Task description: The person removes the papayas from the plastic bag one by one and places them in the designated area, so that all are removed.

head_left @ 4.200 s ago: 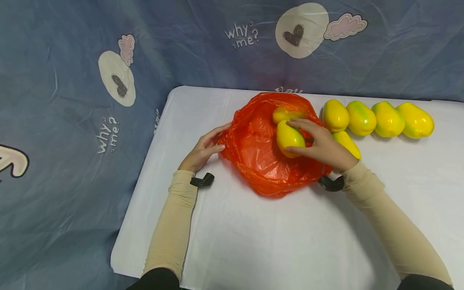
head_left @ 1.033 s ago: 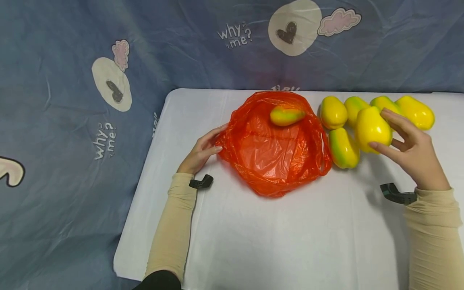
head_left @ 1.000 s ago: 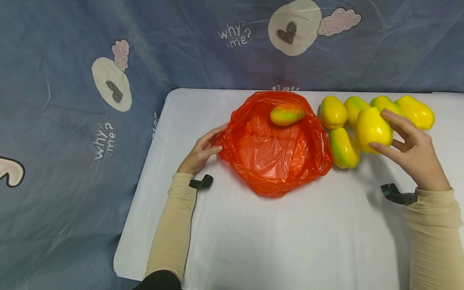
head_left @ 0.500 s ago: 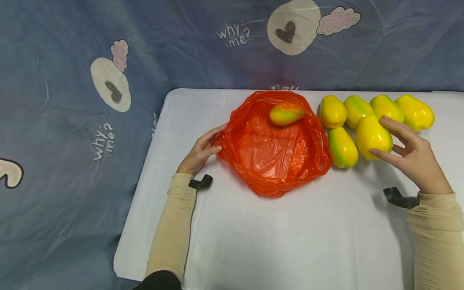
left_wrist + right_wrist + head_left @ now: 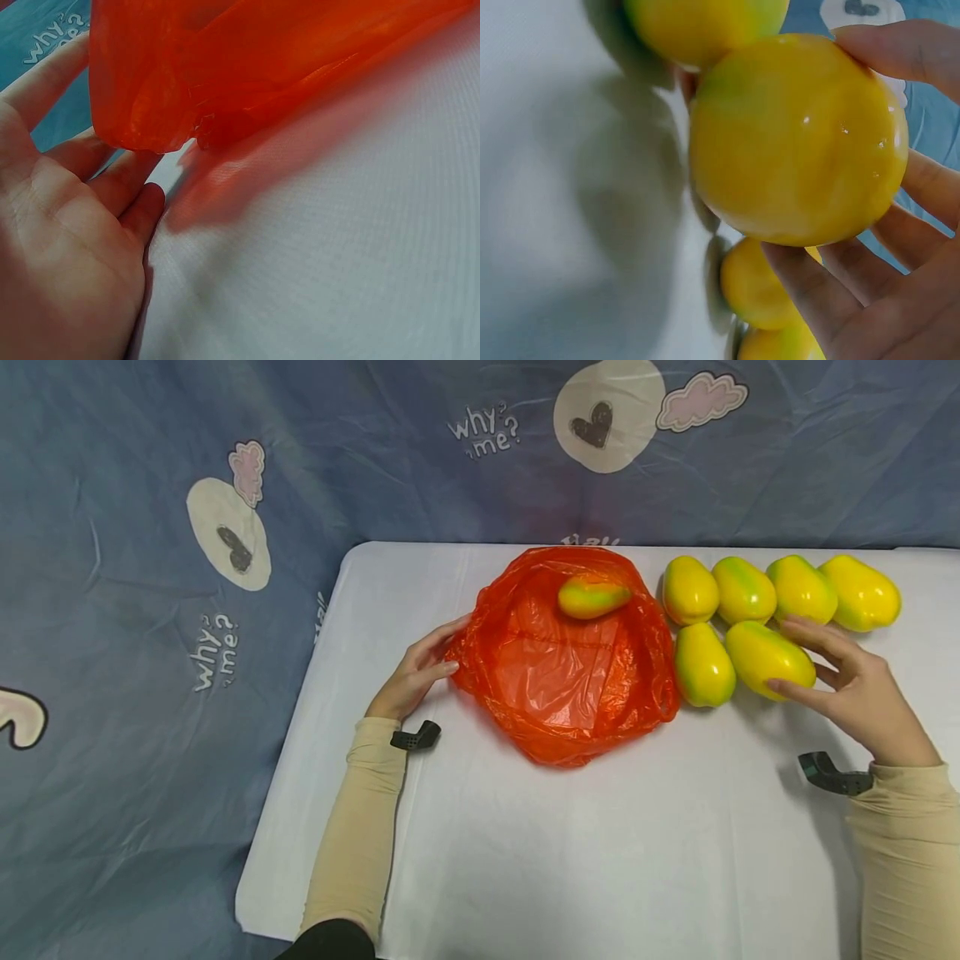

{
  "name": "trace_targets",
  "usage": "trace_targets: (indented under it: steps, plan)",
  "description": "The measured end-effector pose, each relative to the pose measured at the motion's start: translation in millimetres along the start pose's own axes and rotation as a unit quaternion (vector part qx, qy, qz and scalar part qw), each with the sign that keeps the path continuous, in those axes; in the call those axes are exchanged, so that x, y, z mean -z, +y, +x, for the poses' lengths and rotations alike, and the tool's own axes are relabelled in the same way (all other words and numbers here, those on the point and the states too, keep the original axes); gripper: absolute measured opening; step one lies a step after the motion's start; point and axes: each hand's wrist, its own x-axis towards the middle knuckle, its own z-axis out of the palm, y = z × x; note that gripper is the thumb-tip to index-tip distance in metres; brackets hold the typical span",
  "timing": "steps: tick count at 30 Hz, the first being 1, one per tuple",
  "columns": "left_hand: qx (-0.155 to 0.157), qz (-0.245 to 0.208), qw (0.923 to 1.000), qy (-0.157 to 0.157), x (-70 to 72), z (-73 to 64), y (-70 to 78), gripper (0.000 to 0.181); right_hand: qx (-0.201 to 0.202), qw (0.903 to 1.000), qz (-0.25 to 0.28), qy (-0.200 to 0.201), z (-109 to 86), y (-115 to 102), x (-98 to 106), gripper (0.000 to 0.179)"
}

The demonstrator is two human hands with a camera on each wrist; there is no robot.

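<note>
A red plastic bag (image 5: pixel 555 685) lies with its mouth spread wide on the white table, and one yellow-green mango-like fruit (image 5: pixel 592 599) rests inside near its back rim. My left hand (image 5: pixel 412 672) pinches the bag's left edge; in the left wrist view, fingertips vanish behind the red plastic (image 5: pixel 247 67). At the right, my right hand (image 5: pixel 862 685) holds another glossy mango-like fruit (image 5: pixel 768 658) between thumb and fingers, low at the table. That same fruit (image 5: pixel 799 142) fills the middle of the right wrist view. Beside it, on the left, sits a further fruit (image 5: pixel 705 667), close to the bag.
Several similar yellow-green fruits (image 5: pixel 742 590) stand in a row behind the held one, along the table's back edge. A blue printed cloth (image 5: pixel 420 460) hangs behind and to the left of the white table (image 5: pixel 585 852).
My right hand has carried the fruit from inside the bag rightward and lowered it in front of the back row, turning it on its side. The left hand stays at the bag's edge.
</note>
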Motion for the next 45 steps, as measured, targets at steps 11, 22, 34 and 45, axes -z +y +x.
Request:
trace_targets:
  steps: [11, 22, 34, 45]
  plan:
    - [-0.003, -0.003, 1.0, 0.001, 0.1, 0.4, -0.7, 0.062, -0.031, 0.9969, -0.064, -0.035, 1.6, 4.1, 4.1, 0.076]
    - [-0.016, -0.006, 0.9998, -0.003, 0.4, 1.0, -1.6, 0.064, -0.04, 0.9917, -0.093, -0.08, 4.5, 8.6, 8.3, 0.081]
    - [-0.011, -0.008, 0.9999, -0.002, -1.1, 0.5, -0.2, 0.064, -0.043, 0.9916, -0.096, -0.076, 2.6, 9.0, 7.1, 0.082]
    - [-0.009, -0.005, 0.9999, -0.003, 0.0, 0.2, -1.4, 0.064, -0.049, 0.9929, -0.095, -0.053, 2.7, 6.5, 7.4, 0.082]
